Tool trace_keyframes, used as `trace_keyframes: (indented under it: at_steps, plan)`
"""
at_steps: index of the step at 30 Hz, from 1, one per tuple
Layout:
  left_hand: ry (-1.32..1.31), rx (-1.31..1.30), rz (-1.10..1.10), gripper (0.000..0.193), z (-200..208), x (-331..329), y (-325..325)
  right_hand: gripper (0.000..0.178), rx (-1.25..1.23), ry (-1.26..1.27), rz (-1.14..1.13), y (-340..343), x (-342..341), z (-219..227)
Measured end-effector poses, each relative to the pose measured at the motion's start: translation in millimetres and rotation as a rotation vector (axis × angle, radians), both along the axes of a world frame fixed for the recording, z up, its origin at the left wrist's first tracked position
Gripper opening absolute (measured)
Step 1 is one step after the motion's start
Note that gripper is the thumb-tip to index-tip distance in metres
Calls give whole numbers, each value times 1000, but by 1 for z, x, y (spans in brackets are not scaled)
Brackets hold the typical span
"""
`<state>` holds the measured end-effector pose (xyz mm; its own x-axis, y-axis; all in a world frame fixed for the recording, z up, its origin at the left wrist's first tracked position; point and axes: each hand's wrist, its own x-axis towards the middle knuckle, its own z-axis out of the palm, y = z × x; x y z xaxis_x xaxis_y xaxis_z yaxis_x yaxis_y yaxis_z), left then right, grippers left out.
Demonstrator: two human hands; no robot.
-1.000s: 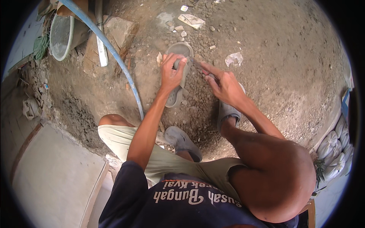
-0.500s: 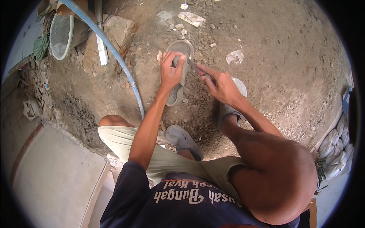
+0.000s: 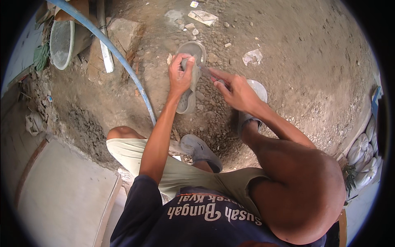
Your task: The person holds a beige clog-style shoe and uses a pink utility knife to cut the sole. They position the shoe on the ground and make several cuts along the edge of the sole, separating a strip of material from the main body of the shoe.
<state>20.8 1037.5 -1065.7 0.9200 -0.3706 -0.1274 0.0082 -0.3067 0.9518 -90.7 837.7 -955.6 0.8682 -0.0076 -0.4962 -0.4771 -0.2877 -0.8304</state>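
Observation:
A grey slip-on sandal (image 3: 186,103) lies lengthwise on the dirt in front of me. My left hand (image 3: 180,76) is closed on its upper, thumb and fingers pinching the strap area. In my right hand (image 3: 233,88) is a slim dark tool (image 3: 204,70) with a reddish part by the fingers; motion blur hides its exact kind. Its tip meets the right side of the sandal, close to my left thumb. Where the tip touches, the detail is too small to tell. Grey clogs (image 3: 199,150) are on my feet.
A blue hose (image 3: 123,55) curves down on the left, beside a large stone block (image 3: 121,39) and a whitish tub (image 3: 61,44). Paper scraps (image 3: 252,57) and pebbles lie on the dirt. A pale slab (image 3: 66,185) stands lower left; white sacks (image 3: 364,156) are at the right.
Both hands and the sandal appear slightly further left, as the whole view has shifted a little. My right hand has tilted slightly, with the tool still at the sandal's side.

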Motion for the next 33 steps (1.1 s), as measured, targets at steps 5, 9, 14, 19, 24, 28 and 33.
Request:
trace_keyframes:
  at_steps: [5,9,14,19,24,28,33]
  plan:
    - [-56,11,-15,18,2,-2,0,45,103,-22,-47,3,-1,-10]
    - [-48,-17,-9,18,2,0,1,46,108,-28,-43,11,-8,-17]
    - [-13,-61,-13,17,0,1,2,46,65,-66,54,18,-8,-15]
    - [138,-102,18,15,5,0,9,46,83,5,30,13,-17,-2]
    - [90,-131,38,14,5,2,4,46,132,-33,-26,21,-17,-8]
    - [80,-107,69,11,8,4,4,45,202,77,-40,24,-16,-11]
    - [68,-80,47,11,9,5,7,45,144,83,-1,24,-14,-7]
